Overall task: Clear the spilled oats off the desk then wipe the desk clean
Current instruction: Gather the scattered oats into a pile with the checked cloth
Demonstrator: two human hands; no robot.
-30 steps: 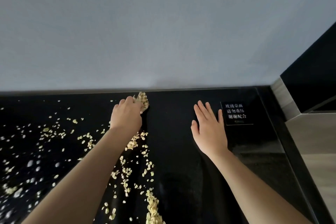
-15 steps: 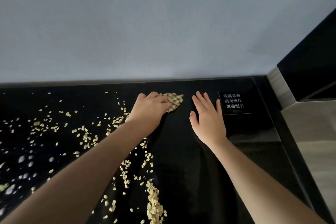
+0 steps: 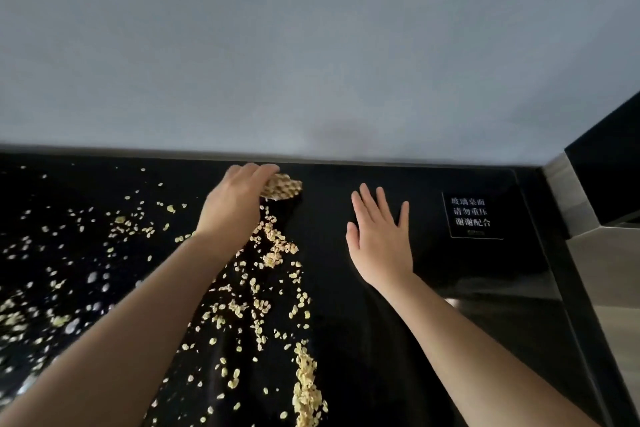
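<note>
Left hand swung back left, loose grip half-hiding oats; right hand splayed flat.

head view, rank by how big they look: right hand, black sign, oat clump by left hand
1. right hand
2. black sign
3. oat clump, partly hidden by the left hand, so unsure

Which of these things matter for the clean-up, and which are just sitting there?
Part of the job: scattered oats, oat heap against the left hand, black desk.
Just lying about: printed sign on the desk, grey wall, right hand resting flat.
</note>
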